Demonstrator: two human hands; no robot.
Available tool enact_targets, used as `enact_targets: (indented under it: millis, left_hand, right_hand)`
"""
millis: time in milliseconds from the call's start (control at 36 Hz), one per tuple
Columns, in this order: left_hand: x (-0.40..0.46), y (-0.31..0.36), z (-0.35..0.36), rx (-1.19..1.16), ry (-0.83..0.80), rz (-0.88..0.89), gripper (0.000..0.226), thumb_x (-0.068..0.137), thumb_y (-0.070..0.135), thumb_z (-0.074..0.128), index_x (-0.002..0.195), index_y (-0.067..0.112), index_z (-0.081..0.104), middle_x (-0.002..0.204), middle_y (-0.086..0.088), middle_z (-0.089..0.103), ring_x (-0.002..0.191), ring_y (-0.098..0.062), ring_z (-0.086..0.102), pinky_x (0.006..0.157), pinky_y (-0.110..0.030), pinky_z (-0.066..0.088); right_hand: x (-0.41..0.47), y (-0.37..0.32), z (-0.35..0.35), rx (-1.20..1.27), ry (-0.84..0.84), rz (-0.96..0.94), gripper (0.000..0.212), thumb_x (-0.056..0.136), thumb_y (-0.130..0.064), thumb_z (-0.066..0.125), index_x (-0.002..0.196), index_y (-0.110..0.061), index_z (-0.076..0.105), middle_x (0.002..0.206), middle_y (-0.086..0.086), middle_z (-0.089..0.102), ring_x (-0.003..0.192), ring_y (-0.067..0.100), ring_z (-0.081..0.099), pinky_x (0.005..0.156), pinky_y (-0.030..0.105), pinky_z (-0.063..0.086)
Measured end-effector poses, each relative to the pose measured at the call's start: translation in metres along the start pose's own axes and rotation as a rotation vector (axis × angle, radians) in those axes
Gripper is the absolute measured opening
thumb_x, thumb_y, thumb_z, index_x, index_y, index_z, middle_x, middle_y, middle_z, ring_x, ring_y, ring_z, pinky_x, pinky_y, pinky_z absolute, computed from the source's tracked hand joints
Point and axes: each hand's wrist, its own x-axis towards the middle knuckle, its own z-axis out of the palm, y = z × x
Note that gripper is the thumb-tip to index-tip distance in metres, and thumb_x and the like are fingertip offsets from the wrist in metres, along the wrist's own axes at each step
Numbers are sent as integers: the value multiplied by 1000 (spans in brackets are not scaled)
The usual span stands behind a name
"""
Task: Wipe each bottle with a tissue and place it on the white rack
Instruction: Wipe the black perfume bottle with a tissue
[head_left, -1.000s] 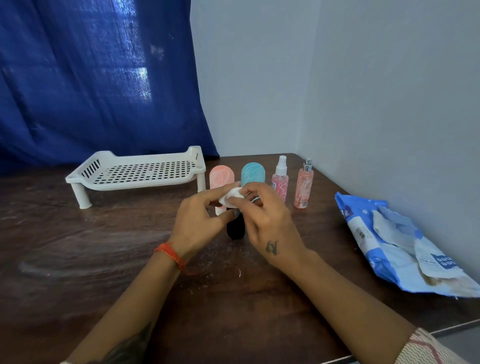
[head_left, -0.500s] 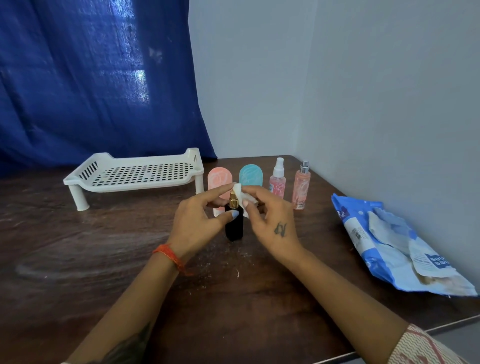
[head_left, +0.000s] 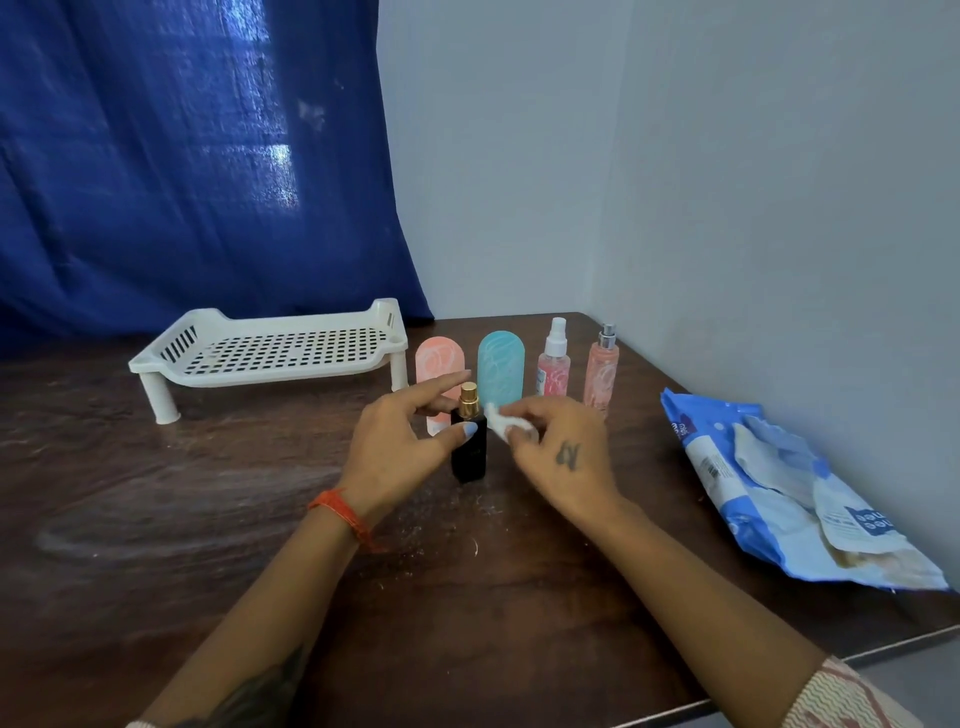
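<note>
- The black bottle (head_left: 469, 446) stood upright on the wooden table (head_left: 260, 519), in front of four other bottles and to the right of the white rack (head_left: 270, 349).
- The left hand (head_left: 395, 447) steadied it, thumb on the front and a finger reaching behind the gold cap; whether that finger touched was unclear.
- The right hand (head_left: 558, 447) pinched a crumpled tissue (head_left: 503, 425) just beside the bottle's shoulder, apparently not touching it.
- To wipe well, the tissue would need pressing against the glass and running around every side, cap included.
- A firm left-hand hold low on the body would likely prevent tipping.
- The rack held nothing, so this seemed the first bottle.
</note>
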Motion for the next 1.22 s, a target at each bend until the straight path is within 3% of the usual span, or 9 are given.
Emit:
enact_targets:
  millis: [83, 194, 306, 444, 639, 833, 944, 1111, 1222]
  left_hand:
    - [1, -4, 1, 0, 2, 10, 53, 80, 19, 73, 116, 47, 47, 95, 17, 60, 91, 7, 54, 89, -24, 41]
    - [2, -7, 0, -21, 7, 17, 46, 81, 21, 72, 116, 44, 52, 97, 18, 61, 98, -4, 57, 84, -20, 45]
    - [4, -9, 0, -49, 72, 11, 40, 83, 21, 69, 121, 30, 61, 97, 14, 64, 94, -7, 59, 74, -9, 42]
    - [5, -10, -2, -102, 175, 18, 34, 84, 22, 69, 117, 21, 66, 94, 10, 67, 85, -5, 59, 69, -3, 43]
    - [7, -12, -3, -100, 236, 22, 32, 85, 20, 68, 116, 18, 67, 96, 6, 67, 84, -3, 59, 68, 0, 41]
    - [8, -12, -5, -111, 256, 35, 29, 85, 21, 68, 114, 20, 67, 96, 4, 67, 84, -4, 60, 74, -9, 45]
    - [9, -9, -5, -163, 255, 28, 28, 85, 19, 67, 113, 17, 68, 97, 5, 65, 83, -1, 58, 72, -5, 45]
    - [15, -21, -17, -71, 243, 70, 30, 84, 22, 68, 114, 23, 67, 101, 4, 67, 86, -8, 60, 75, -12, 46]
    - [16, -34, -27, 28, 309, 75, 33, 84, 27, 68, 117, 24, 65, 107, 6, 63, 86, -9, 60, 79, -18, 47]
  right_hand:
    - [-1, 0, 0, -173, -121, -32, 24, 84, -17, 60, 105, -14, 72, 102, 5, 69, 91, 14, 59, 78, 18, 42]
    - [-2, -2, -2, -166, -265, 39, 27, 85, -29, 62, 106, -15, 71, 97, 4, 70, 87, 13, 60, 77, 25, 49]
    - [-2, -1, -5, -113, -177, -1, 32, 85, -33, 62, 111, -16, 69, 106, 3, 69, 92, 11, 60, 84, 27, 50]
    - [-2, -9, -10, 181, 34, -27, 33, 83, -24, 68, 115, -15, 66, 103, 1, 68, 84, 4, 60, 73, 12, 50]
    - [4, -25, -8, 194, -77, -90, 44, 84, -29, 68, 126, -26, 56, 119, -4, 62, 97, 4, 59, 80, 14, 49]
    - [11, -34, -7, 138, -139, -123, 39, 85, -25, 68, 123, -22, 60, 112, -1, 67, 90, 3, 59, 75, 4, 43]
    - [16, -38, -11, 96, -200, -123, 31, 85, -24, 68, 115, -20, 62, 105, 0, 68, 86, 6, 60, 78, 12, 45]
    - [23, -38, -13, 88, -252, -93, 20, 84, -22, 69, 102, -16, 63, 96, -1, 67, 85, 9, 62, 79, 21, 52]
    - [27, -39, -12, 123, -275, -66, 15, 81, -20, 71, 95, -16, 65, 92, -5, 67, 84, 6, 63, 77, 18, 50]
